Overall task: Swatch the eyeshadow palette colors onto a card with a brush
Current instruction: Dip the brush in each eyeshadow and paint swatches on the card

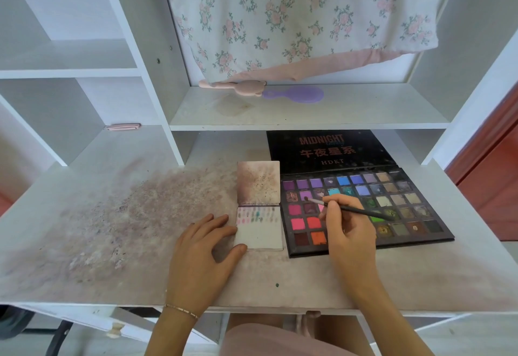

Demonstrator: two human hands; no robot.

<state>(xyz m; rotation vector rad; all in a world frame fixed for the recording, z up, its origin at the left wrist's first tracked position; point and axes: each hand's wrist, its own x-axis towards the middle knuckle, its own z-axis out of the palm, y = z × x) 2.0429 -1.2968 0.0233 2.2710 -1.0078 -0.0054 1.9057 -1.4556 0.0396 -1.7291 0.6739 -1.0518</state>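
Hands split the work: left hand (206,246) lies spread, steadying the small white swatch card (259,233) on the dusty bench (112,215); right hand (346,224) pinches a thin black brush (353,208), tip at ten o'clock over the open multicoloured eyeshadow palette (392,204), beside the card at three o'clock.

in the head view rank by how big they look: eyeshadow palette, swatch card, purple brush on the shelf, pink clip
1. eyeshadow palette, largest
2. swatch card
3. purple brush, though it lies farther back, so unsure
4. pink clip, smallest
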